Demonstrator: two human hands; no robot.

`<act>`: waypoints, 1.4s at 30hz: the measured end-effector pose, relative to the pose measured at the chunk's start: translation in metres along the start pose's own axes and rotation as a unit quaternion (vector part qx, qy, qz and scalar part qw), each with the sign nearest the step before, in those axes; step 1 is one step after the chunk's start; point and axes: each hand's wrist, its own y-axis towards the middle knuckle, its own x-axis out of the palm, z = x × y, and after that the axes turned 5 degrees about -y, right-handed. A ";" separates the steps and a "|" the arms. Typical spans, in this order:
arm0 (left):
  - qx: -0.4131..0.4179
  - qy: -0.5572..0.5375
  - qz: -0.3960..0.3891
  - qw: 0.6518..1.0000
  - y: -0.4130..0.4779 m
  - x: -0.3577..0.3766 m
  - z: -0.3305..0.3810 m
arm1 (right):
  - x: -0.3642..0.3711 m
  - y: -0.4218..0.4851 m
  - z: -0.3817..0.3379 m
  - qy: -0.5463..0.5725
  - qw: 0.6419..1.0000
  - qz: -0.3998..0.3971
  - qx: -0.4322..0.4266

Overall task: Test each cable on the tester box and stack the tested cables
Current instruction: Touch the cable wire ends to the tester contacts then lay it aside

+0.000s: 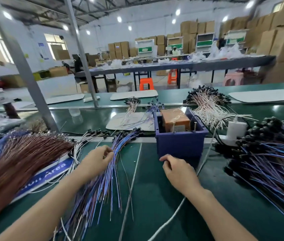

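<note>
**Next cable being singled out of the feed bundle; tester box idle**

Observed: The left hand (96, 160), left of centre, has its fingertips curled into the blue-and-purple cable bundle (103, 180). The bundle fans across the green counter (155, 202) from the lower centre up to its black connector ends. The hand appears to pinch a few strands at the bundle's edge; how many cannot be told. The right hand (177, 168), just right of centre, rests at the foot of the blue tester box (180, 138). Its fingers are loosely curled and nothing shows in its hold. A large heap of similar cables (268, 159) lies at the right of the frame, near the box. It is judged to be the tested stack, though this is not certain.

Assessment: The step in hand is judged to be selecting one cable for test.

Recommendations:
- Isolate a single strand before lifting. The neighbours lie interlaced and are likely to drag along.
- Draw along the lay of the fan, not across it, so the remainder stays combed.
- Use the right hand to steady the box when the cable is offered to it.
- Keep the lifted cable off the white lead (205, 159) running beside the box.
</note>
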 end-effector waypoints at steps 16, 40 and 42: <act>0.042 0.300 -0.021 0.953 0.076 0.056 0.021 | 0.005 -0.002 0.008 0.082 0.996 0.010 0.039; -0.051 0.116 0.197 0.972 0.090 0.074 0.031 | 0.001 -0.004 0.008 0.166 0.984 0.024 0.061; -0.065 0.045 0.222 0.972 0.090 0.071 0.033 | 0.000 -0.005 0.009 0.205 0.976 0.032 0.070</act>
